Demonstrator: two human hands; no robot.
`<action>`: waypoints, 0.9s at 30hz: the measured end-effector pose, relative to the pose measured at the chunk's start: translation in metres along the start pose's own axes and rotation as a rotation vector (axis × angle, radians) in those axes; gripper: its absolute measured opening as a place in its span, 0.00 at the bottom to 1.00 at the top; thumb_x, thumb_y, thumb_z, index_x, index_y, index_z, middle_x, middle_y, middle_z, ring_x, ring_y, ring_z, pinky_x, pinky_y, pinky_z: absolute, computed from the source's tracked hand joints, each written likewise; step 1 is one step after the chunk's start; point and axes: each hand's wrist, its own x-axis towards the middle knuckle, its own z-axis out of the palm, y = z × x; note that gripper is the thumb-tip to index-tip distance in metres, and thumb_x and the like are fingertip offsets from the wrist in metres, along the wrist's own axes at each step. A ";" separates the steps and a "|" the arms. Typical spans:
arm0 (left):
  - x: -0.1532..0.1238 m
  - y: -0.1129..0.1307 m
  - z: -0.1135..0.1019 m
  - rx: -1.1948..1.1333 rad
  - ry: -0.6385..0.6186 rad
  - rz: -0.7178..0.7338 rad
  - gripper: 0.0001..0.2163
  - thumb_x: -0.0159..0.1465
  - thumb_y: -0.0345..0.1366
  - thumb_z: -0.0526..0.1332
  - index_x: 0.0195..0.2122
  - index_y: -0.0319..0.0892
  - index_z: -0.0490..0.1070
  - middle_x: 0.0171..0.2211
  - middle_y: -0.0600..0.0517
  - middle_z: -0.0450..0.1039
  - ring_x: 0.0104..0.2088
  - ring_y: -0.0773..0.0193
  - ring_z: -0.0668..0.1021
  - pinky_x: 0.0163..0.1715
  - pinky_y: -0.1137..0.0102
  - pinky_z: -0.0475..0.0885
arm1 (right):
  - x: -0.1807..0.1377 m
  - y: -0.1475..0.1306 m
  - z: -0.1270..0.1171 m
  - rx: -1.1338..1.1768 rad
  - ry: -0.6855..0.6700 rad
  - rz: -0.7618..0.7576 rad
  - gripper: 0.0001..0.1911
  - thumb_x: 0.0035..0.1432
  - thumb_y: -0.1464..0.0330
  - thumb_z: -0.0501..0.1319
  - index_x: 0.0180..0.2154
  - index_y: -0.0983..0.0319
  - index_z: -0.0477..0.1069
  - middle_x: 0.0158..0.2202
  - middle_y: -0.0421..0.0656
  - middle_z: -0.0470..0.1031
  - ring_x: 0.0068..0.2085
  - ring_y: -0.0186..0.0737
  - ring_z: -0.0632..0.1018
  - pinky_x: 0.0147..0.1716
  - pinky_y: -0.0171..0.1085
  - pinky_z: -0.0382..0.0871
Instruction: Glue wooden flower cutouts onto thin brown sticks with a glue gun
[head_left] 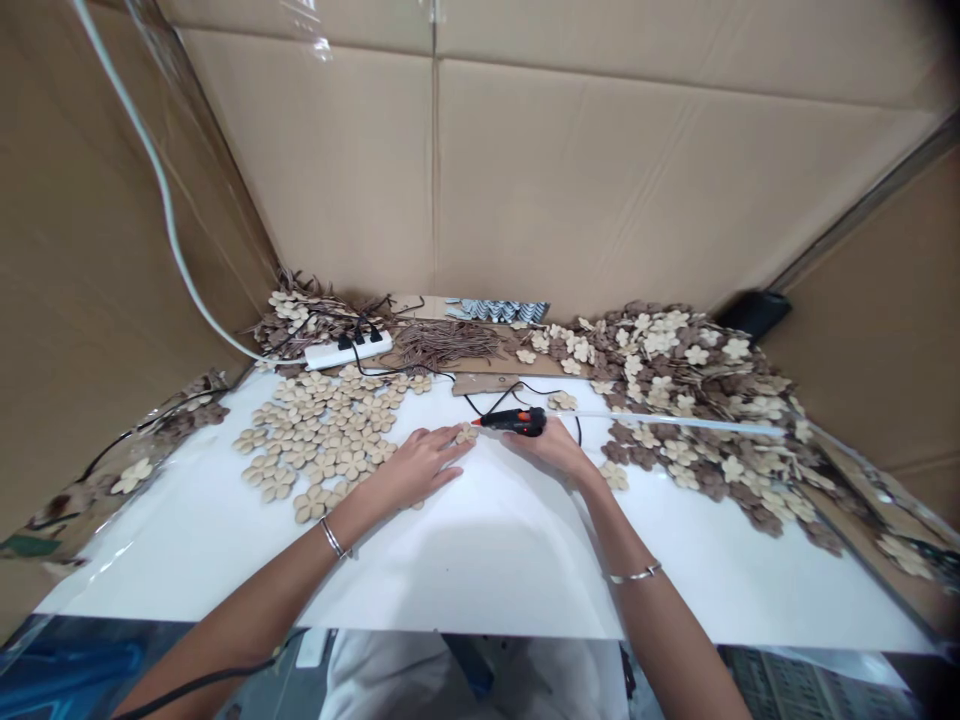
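Observation:
My right hand (553, 446) is wrapped round a black hot glue gun (517, 422), its orange nozzle pointing left. A long clear glue stick (690, 424) runs out from the gun's back to the right. At the nozzle tip lies a small cream flower (466, 433), which the fingertips of my left hand (424, 462) hold at its left side. The left thumb is apart from the fingers, close to the white tabletop (480, 560). Whether glue is on the flower is too small to tell. Many loose cream flowers (330, 430) lie beside my left hand.
A heap of brown and cream flowers (675, 370) spreads on the right. Behind lie brown stems (450, 343) and a white power strip (349, 350) with black plugs. The gun's black cord (499, 398) loops behind it. Cardboard walls (570, 180) enclose the table.

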 end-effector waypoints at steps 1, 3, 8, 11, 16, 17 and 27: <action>0.000 0.000 -0.001 0.000 0.000 -0.001 0.21 0.72 0.43 0.49 0.65 0.48 0.58 0.67 0.43 0.55 0.63 0.54 0.66 0.56 0.57 0.64 | 0.000 0.001 0.001 -0.014 -0.004 -0.002 0.17 0.48 0.59 0.66 0.37 0.62 0.79 0.34 0.41 0.80 0.37 0.43 0.77 0.35 0.34 0.68; 0.001 0.001 -0.002 -0.002 0.001 0.002 0.22 0.72 0.43 0.48 0.65 0.48 0.58 0.67 0.42 0.56 0.63 0.53 0.66 0.55 0.57 0.64 | 0.001 0.003 0.005 -0.065 -0.003 0.002 0.16 0.47 0.58 0.66 0.35 0.63 0.79 0.32 0.42 0.80 0.37 0.44 0.78 0.34 0.34 0.68; 0.001 0.003 -0.004 0.009 -0.006 -0.007 0.21 0.72 0.43 0.49 0.65 0.48 0.58 0.67 0.42 0.55 0.62 0.53 0.66 0.55 0.57 0.64 | 0.001 0.005 0.012 -0.181 0.042 0.026 0.15 0.47 0.57 0.65 0.32 0.61 0.78 0.31 0.42 0.80 0.36 0.45 0.79 0.32 0.33 0.68; 0.001 0.003 -0.004 0.019 -0.008 -0.005 0.21 0.72 0.43 0.48 0.65 0.47 0.58 0.67 0.42 0.56 0.62 0.54 0.66 0.55 0.57 0.64 | 0.002 0.006 0.014 -0.207 0.062 0.043 0.12 0.46 0.59 0.64 0.31 0.61 0.78 0.31 0.42 0.80 0.35 0.44 0.79 0.32 0.33 0.68; 0.001 0.001 -0.002 0.015 0.005 0.000 0.21 0.72 0.43 0.48 0.65 0.48 0.58 0.67 0.43 0.56 0.62 0.54 0.67 0.55 0.58 0.65 | 0.003 0.003 0.017 -0.248 0.084 0.076 0.11 0.46 0.62 0.63 0.31 0.60 0.77 0.31 0.43 0.80 0.34 0.43 0.79 0.32 0.33 0.68; 0.001 0.000 -0.001 0.011 0.007 0.001 0.21 0.72 0.43 0.48 0.65 0.49 0.58 0.67 0.43 0.56 0.62 0.54 0.67 0.55 0.58 0.65 | 0.002 0.002 0.017 -0.263 0.082 0.084 0.11 0.46 0.62 0.63 0.31 0.60 0.77 0.31 0.43 0.80 0.34 0.43 0.79 0.32 0.33 0.68; 0.001 -0.002 0.002 -0.015 0.021 0.004 0.21 0.72 0.43 0.48 0.65 0.49 0.59 0.67 0.43 0.56 0.62 0.54 0.67 0.55 0.58 0.64 | 0.004 0.002 0.015 -0.288 0.065 0.097 0.11 0.46 0.62 0.63 0.30 0.62 0.77 0.30 0.44 0.80 0.33 0.43 0.78 0.31 0.34 0.66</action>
